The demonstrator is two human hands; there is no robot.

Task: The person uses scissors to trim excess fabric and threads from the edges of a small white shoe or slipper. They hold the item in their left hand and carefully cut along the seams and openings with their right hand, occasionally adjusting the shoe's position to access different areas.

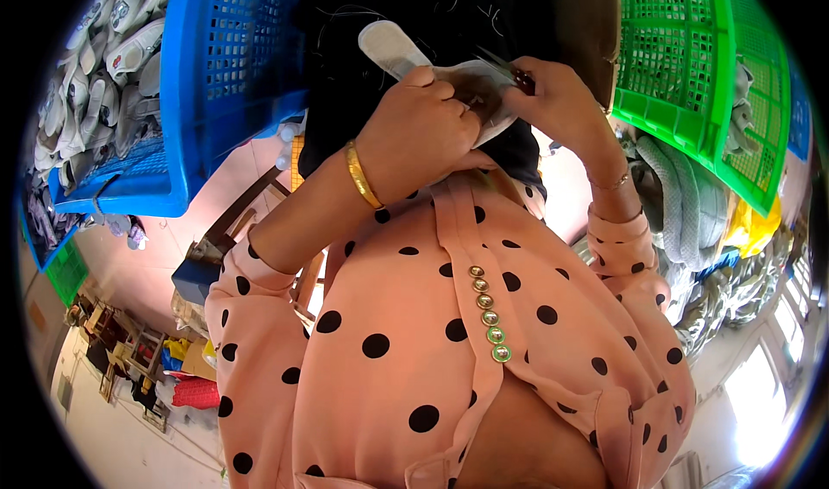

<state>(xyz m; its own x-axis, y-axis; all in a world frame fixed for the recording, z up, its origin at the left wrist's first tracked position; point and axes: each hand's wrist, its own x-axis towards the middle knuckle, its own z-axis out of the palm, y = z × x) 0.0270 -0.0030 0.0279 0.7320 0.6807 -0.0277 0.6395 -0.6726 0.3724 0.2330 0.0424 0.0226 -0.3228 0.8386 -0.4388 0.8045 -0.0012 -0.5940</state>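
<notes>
Over the dark cloth (pixel 337 66) on my lap, a pale, soft shoe (pixel 393 47) lies with its flat sole end pointing to the far left. My left hand (pixel 419 131) is closed around the shoe's middle, fingers curled over it. At the shoe's right-hand end, my right hand (pixel 561 100) is closed on a small pair of scissors (pixel 522 80). The thin blades point far and left, close above the shoe's opening. Part of the shoe is hidden behind my left fingers. Loose pale threads (pixel 371 12) cling to the dark cloth.
A blue plastic basket (pixel 177 83) stands at my left, beside a heap of pale shoes (pixel 125 53). On my right is a green plastic basket (pixel 721 66), with grey padded material (pixel 682 200) and a yellow bag (pixel 754 226) below it. A wooden frame (pixel 246 200) shows near my left elbow.
</notes>
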